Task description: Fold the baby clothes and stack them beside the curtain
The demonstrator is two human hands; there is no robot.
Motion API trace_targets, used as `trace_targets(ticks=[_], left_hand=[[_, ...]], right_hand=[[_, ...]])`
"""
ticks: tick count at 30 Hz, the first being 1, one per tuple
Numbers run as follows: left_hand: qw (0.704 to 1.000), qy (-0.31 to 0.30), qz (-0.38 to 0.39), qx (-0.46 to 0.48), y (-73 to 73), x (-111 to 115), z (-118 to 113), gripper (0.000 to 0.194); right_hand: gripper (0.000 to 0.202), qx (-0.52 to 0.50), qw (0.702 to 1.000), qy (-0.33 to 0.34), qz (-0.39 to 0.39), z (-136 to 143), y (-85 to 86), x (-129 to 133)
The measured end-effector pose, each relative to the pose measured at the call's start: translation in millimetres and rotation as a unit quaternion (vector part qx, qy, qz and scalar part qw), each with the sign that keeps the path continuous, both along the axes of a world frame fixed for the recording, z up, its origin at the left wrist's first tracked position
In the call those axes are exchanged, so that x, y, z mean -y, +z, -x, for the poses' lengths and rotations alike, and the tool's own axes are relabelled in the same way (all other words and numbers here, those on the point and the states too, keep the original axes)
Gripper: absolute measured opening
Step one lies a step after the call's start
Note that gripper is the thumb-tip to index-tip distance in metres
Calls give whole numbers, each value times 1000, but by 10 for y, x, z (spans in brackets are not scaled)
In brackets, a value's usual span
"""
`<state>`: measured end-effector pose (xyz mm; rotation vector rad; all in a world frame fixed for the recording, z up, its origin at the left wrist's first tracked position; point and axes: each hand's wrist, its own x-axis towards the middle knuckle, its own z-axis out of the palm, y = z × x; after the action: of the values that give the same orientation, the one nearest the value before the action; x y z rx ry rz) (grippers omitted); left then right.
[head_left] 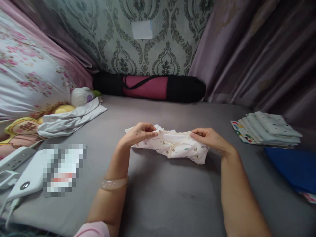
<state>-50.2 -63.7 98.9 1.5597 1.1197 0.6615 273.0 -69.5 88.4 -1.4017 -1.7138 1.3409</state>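
Note:
A white baby garment (pixel 181 148) with small printed figures and a cream edging lies bunched in the middle of the grey bed sheet (pixel 172 197). My left hand (pixel 142 133) pinches its upper edge between thumb and fingers, left of the neck opening. On the other side of that opening, my right hand (pixel 207 136) grips the edging in the same way. Between the two hands the edge is held up and stretched, showing the plain white inside. The lower part of the garment rests on the sheet.
A stack of folded cloths (pixel 269 128) and a blue cloth (pixel 291 168) lie on the right. To the left are a white power bank (pixel 29 177), a power strip (pixel 17 156), a light grey cloth (pixel 71 118) and plush toys (pixel 81 96). A black and red bag (pixel 148 87) lies along the wall.

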Motion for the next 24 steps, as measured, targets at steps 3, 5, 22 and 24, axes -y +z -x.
trace_targets(ticks=[3, 5, 22, 24], left_hand=[[999, 15, -20, -23, 15, 10, -4, 33], [998, 26, -39, -35, 31, 19, -6, 35], [896, 149, -417, -24, 754, -271, -168, 34], [866, 172, -469, -40, 869, -285, -188, 33]], right_hand=[[43, 6, 1000, -2, -12, 12, 26, 12], [41, 11, 1000, -5, -26, 20, 52, 25], [34, 142, 898, -138, -392, 119, 942, -88], [35, 181, 866, -164, -437, 142, 1095, -84]])
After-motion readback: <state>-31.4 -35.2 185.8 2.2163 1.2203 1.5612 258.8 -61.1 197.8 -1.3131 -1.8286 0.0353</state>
